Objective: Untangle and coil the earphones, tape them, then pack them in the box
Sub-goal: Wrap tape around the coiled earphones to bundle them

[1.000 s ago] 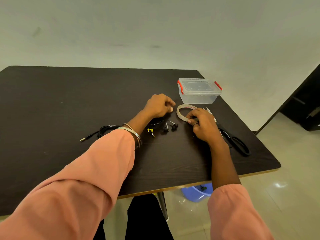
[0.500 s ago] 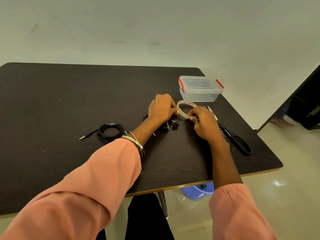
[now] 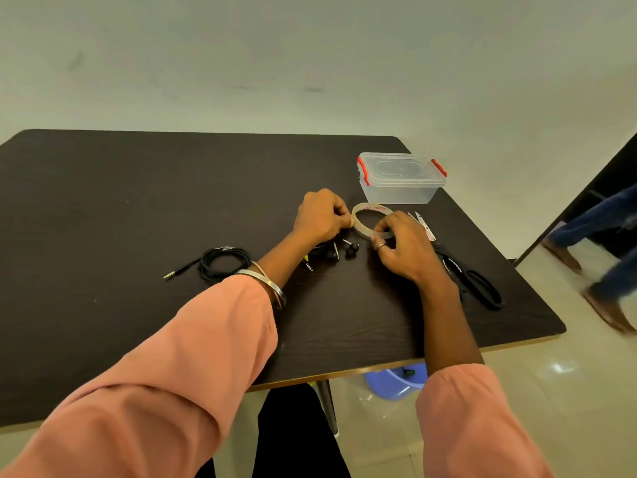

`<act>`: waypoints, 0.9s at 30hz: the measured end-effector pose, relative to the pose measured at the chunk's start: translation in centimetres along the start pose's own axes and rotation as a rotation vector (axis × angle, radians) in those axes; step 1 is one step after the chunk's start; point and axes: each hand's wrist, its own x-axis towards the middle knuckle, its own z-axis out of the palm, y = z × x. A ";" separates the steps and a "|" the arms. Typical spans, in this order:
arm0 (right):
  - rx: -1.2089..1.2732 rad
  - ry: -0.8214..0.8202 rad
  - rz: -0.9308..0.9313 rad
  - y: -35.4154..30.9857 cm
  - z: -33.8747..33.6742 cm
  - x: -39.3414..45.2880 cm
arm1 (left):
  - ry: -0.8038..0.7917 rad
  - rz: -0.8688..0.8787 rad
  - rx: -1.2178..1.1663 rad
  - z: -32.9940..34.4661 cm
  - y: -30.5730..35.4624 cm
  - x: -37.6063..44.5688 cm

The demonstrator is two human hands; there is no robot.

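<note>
A thin roll of clear tape (image 3: 363, 225) is held just above the dark table (image 3: 138, 201). My left hand (image 3: 319, 215) pinches its left side and my right hand (image 3: 403, 248) grips its near right edge. A coiled black earphone cable (image 3: 224, 263) with its jack pointing left lies left of my left wrist. More black earphones (image 3: 339, 251), with earbuds showing, lie beneath my hands and are partly hidden by the left wrist. The clear plastic box (image 3: 401, 179) with red clips stands shut behind the tape.
Black-handled scissors (image 3: 472, 281) lie to the right of my right hand, blades pointing toward the box. The table's right edge runs close by them. A person's legs (image 3: 606, 257) move across the floor at far right. A blue stool (image 3: 400, 381) stands under the table.
Both hands closed in on the tape roll; the left hand came off the earphones and now pinches the roll, which is lifted. The coiled cable is now uncovered. A person walked in at right.
</note>
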 end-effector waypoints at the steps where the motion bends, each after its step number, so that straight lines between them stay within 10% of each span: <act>1: -0.011 0.002 -0.018 -0.1 0.2 0.0 | -0.022 -0.010 -0.032 -0.2 0.0 0.0; 8: 0.024 0.111 0.086 -0.9 -0.1 0.9 | -0.051 0.007 -0.188 -1.4 -0.1 -0.5; 16: 0.572 0.030 -0.046 -2.3 -2.0 -0.6 | 0.023 0.363 0.022 -2.9 -0.2 -0.8; 27: 0.576 0.118 0.119 -5.8 -1.7 0.5 | 0.017 0.456 0.389 -4.1 1.7 -2.4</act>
